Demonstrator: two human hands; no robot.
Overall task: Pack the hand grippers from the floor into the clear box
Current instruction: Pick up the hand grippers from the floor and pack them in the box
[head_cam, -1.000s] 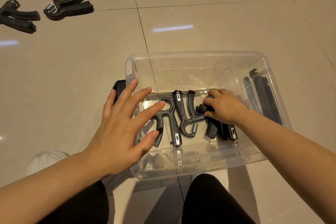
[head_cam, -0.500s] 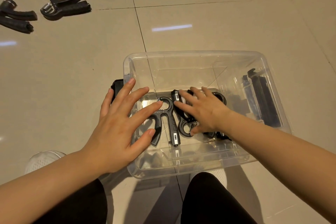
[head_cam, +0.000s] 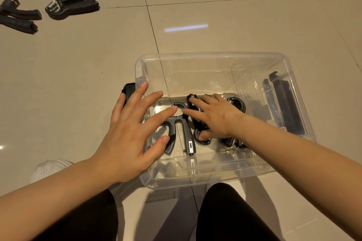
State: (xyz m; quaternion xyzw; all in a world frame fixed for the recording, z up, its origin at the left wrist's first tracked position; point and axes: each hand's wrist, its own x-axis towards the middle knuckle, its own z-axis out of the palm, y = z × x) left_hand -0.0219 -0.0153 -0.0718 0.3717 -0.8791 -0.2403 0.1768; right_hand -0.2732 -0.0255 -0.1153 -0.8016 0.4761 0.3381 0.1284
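The clear box (head_cam: 215, 56) holds black hand grippers; the spread left hand (head_cam: 129, 135) hovers over its nine-o'clock wall, gripping nothing. The right hand (head_cam: 213, 117) presses flat, fingers extended, on the middle gripper (head_cam: 201, 139), beside another gripper (head_cam: 181, 133). At eleven o'clock, two loose grippers (head_cam: 72, 5) lie on the floor (head_cam: 78, 74).

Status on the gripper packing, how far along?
Done: three hand grippers lie in the clear box, the leftmost in plain sight. In hand: the right hand rests flat on the middle one; the left hand hovers spread over the box's left wall. Left: two grippers on the floor.
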